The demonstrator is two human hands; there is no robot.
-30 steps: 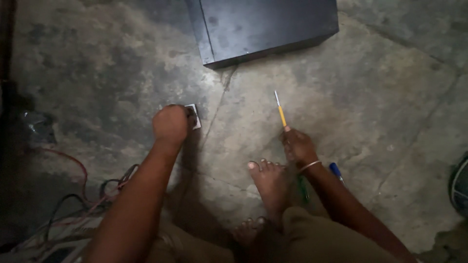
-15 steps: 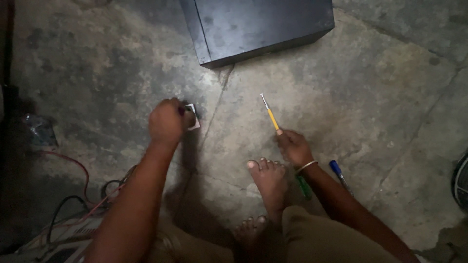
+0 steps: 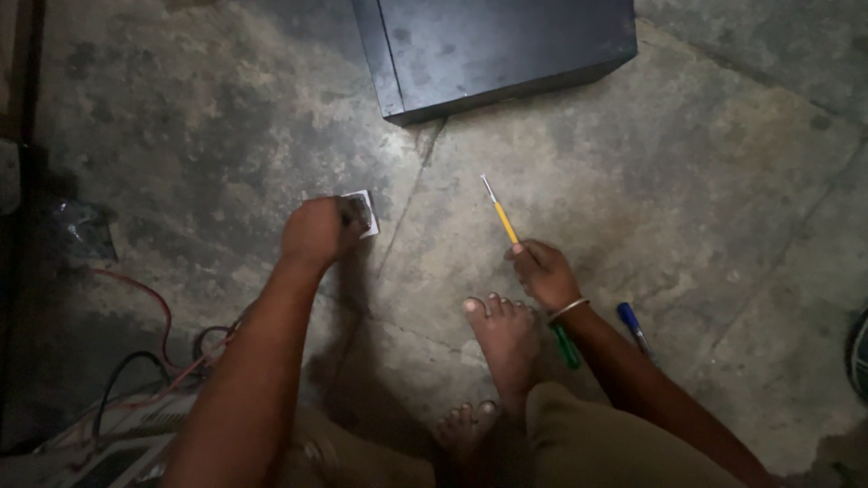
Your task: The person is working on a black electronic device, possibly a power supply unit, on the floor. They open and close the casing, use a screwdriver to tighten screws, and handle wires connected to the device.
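So there's a big black metal box (image 3: 506, 50) sitting on the rough concrete floor (image 3: 705, 208) up top, and the person is squatting barefoot below it. Off to the left a mess of red and black wires (image 3: 145, 352) is trailing across the ground. Their left hand (image 3: 316, 230) is clamping down on a small white square part (image 3: 363, 210) lying on the floor, while the right hand (image 3: 544, 271) is gripping a yellow-handled screwdriver (image 3: 500, 212), tip pointing up toward the box. A green-handled tool (image 3: 567, 345) and a blue-handled one (image 3: 633, 325) are lying by the right wrist.

1 head-worn camera looks steeply down, fairly near, at the stone floor (image 3: 705, 208).
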